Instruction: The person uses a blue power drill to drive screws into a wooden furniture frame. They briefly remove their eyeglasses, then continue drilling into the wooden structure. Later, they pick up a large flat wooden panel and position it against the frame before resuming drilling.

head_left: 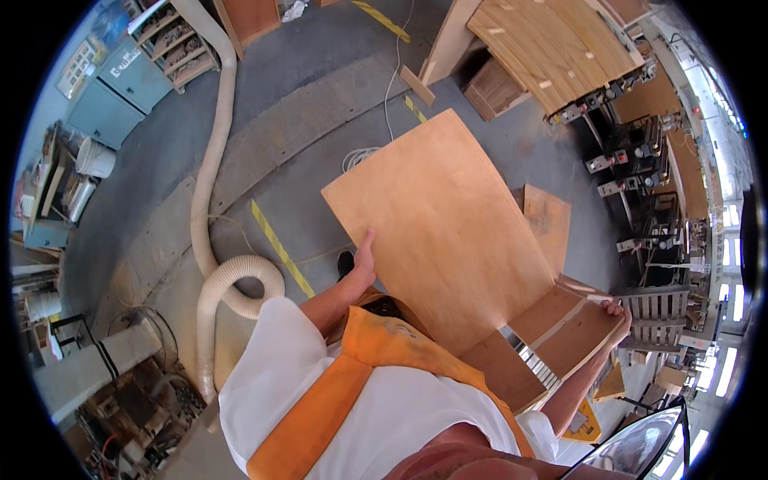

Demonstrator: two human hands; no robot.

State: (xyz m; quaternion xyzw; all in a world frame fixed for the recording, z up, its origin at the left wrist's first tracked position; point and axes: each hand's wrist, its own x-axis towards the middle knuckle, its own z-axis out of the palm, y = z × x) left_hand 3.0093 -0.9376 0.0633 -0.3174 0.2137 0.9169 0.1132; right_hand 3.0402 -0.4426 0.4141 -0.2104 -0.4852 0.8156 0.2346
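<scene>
In front of my body is a large wooden cabinet (440, 232), its broad flat light-brown panel facing up. At its lower right, open compartments (560, 322) show between thin wooden dividers. My left hand (365, 262) grips the panel's left edge, thumb up along the side and fingers mostly hidden beneath. My right hand (618, 315) is wrapped round the outer edge at the compartment end. The cabinet's underside is out of sight.
A beige flexible hose (210, 184) runs and coils along the floor to the left. A stack of wooden boards (552, 48) stands at the far right, near a row of clamps (620, 184). A loose board (547, 224) lies beyond the cabinet. Blue metal cabinets (120, 88) are far left.
</scene>
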